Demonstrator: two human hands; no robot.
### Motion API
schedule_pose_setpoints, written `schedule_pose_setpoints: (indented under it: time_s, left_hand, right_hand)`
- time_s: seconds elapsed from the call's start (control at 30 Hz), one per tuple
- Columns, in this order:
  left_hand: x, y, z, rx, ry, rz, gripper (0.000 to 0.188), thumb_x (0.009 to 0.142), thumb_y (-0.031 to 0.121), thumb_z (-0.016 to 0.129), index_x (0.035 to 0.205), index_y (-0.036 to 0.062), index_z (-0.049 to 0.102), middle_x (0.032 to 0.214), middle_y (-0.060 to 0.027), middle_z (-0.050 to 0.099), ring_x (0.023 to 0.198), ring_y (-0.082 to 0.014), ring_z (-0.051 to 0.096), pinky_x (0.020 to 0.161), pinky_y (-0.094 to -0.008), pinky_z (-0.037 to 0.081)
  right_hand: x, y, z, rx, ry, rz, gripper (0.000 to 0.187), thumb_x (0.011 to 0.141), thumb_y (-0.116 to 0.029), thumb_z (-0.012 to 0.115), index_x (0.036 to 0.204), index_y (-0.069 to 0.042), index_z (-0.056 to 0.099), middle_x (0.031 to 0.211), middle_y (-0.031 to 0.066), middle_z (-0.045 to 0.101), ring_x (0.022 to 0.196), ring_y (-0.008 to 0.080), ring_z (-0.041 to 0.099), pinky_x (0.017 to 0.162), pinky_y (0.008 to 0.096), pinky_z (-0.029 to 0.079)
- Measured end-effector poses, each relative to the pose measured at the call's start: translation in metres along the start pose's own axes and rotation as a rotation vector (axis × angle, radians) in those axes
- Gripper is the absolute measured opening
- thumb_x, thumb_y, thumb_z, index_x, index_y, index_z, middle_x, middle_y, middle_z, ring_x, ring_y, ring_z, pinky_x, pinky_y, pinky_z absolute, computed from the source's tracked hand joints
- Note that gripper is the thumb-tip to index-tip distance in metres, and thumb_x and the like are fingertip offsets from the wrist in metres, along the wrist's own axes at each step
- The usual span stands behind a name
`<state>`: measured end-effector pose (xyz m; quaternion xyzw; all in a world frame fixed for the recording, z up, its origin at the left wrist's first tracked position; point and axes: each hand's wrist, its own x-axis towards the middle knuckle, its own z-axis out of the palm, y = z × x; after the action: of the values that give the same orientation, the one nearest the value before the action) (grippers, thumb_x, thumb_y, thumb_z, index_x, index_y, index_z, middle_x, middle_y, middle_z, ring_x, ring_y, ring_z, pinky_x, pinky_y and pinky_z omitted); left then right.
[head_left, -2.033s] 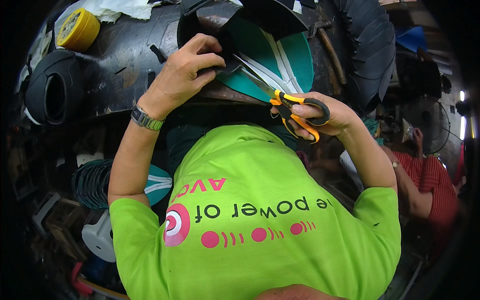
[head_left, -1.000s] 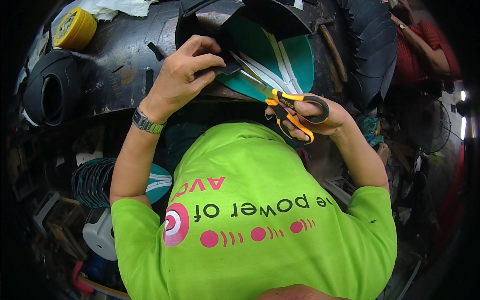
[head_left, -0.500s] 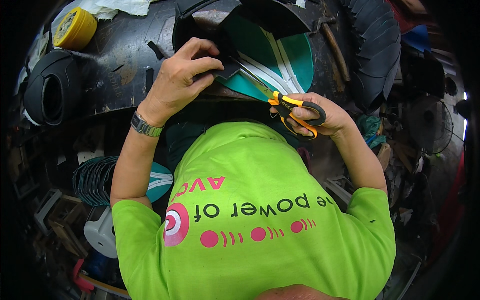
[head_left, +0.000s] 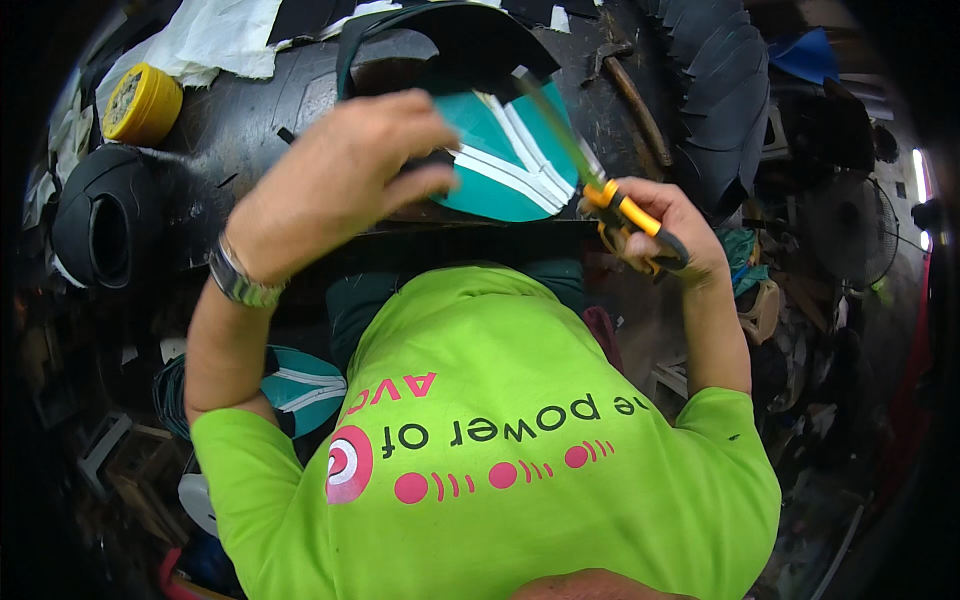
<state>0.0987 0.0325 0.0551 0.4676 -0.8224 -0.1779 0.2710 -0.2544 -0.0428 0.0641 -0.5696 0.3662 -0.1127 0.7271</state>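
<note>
One right hand (head_left: 672, 218) wrapped round yellow-black scissors (head_left: 607, 192), blurry left hand (head_left: 350, 165) by teal piece (head_left: 492, 138), can't tell if it's gripping anything

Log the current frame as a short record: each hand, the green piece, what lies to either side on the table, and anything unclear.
Left hand: blurred, fingers over the left side of the green piece
Right hand: holding yellow-and-black scissors, blades pointing up and left
Green piece: two white strips converge toward its lower right
Right side: hammer, then overlapping black pieces
Left side: yellow tub, curled black item
Unclear: whether the left hand grips anything
</note>
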Motion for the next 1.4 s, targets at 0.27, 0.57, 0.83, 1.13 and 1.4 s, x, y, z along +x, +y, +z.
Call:
schedule_pose_setpoints:
  time_s: [0.27, 0.57, 0.83, 1.13, 1.4]
  left_hand:
    - [0.148, -0.052, 0.01, 0.476, -0.085, 0.413, 0.037, 0.089, 0.015, 0.072, 0.123, 0.0032, 0.064, 0.127, -0.0158, 0.063, 0.122, -0.0323, 0.059, 0.101, -0.0375, 0.049]
    - [0.154, -0.068, 0.032, 0.49, -0.207, 0.425, 0.024, 0.091, 0.011, 0.071, 0.115, 0.0097, 0.075, 0.117, -0.0093, 0.072, 0.109, -0.0284, 0.071, 0.096, -0.0344, 0.057]
    - [0.127, -0.057, 0.001, 0.359, -0.266, 0.489, 0.006, 0.092, 0.012, 0.071, 0.093, 0.0082, 0.067, 0.091, -0.0097, 0.073, 0.089, -0.0283, 0.073, 0.074, -0.0387, 0.055]
    - [0.118, -0.064, 0.022, 0.459, -0.259, 0.25, 0.005, 0.087, -0.001, 0.07, 0.088, 0.003, 0.068, 0.094, -0.0126, 0.068, 0.094, -0.0317, 0.07, 0.086, -0.041, 0.056]
    - [0.115, -0.063, 0.014, 0.216, -0.28, 0.093, 0.015, 0.094, 0.007, 0.067, 0.107, 0.0059, 0.074, 0.107, -0.0138, 0.072, 0.101, -0.0331, 0.069, 0.092, -0.04, 0.055]
  right_hand:
    - [0.003, 0.023, 0.018, -0.65, 0.439, 0.008, 0.058, 0.077, -0.008, 0.088, 0.129, 0.004, 0.066, 0.075, -0.0028, 0.054, 0.067, 0.0041, 0.046, 0.06, 0.0226, 0.039]
    - [0.007, 0.028, 0.024, -0.876, 0.429, -0.102, 0.055, 0.08, -0.003, 0.081, 0.132, -0.005, 0.062, 0.074, 0.0106, 0.055, 0.062, 0.015, 0.049, 0.063, 0.03, 0.045]
    - [0.009, 0.032, 0.021, -1.063, 0.411, -0.118, 0.053, 0.082, -0.013, 0.081, 0.131, -0.006, 0.061, 0.098, 0.0215, 0.071, 0.085, 0.0405, 0.069, 0.079, 0.0436, 0.053]
    - [0.01, 0.019, 0.024, -1.108, 0.44, -0.045, 0.064, 0.077, -0.027, 0.087, 0.134, -0.012, 0.062, 0.114, 0.013, 0.071, 0.101, 0.0371, 0.069, 0.086, 0.0426, 0.055]
    - [0.024, 0.001, 0.011, -1.202, 0.406, -0.151, 0.066, 0.077, -0.037, 0.086, 0.134, -0.014, 0.062, 0.106, 0.0136, 0.07, 0.097, 0.0349, 0.069, 0.084, 0.044, 0.053]
